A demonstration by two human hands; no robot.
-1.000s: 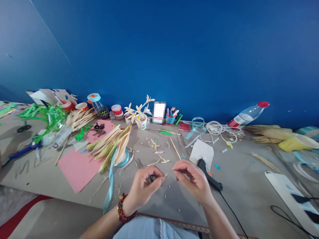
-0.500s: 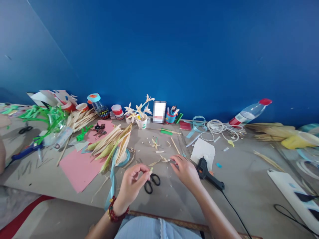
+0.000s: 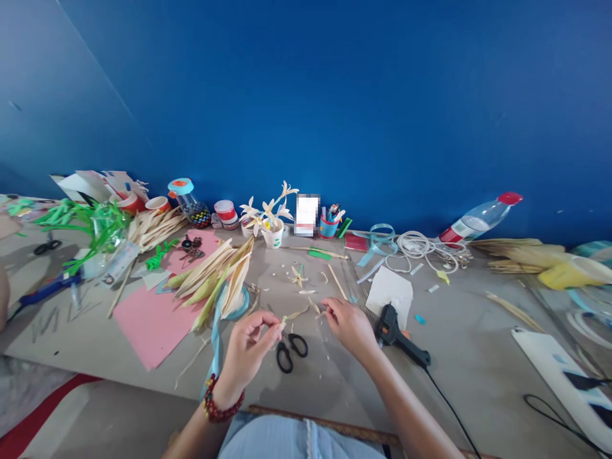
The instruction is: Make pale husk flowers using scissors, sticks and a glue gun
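My left hand [image 3: 253, 341] pinches a tiny pale-green piece [image 3: 284, 320] between thumb and fingertips. Over the table to its right, my right hand [image 3: 348, 324] has bent, closed fingers at a small cream husk petal [image 3: 313, 306], seemingly pinching its near end; the fingertips partly hide the contact. A thin dry husk strip [image 3: 299, 313] lies between the hands. Black-handled scissors [image 3: 291, 352] rest just below them. Beyond the hands lies a small cream flower [image 3: 299, 276] with a green stem, with a loose petal [image 3: 307, 292] near it.
A black hot glue gun [image 3: 399, 336] lies right of my right hand, its cord running toward me. Corn husks [image 3: 215, 274] and pink paper [image 3: 153, 325] are on the left. Husk flowers stand in a white cup [image 3: 273, 237] by the wall. A power strip [image 3: 564, 376] lies far right.
My left hand has shifted slightly left with the tiny piece. My right hand's fingers have drawn closer together, and the petal at their tips has turned.
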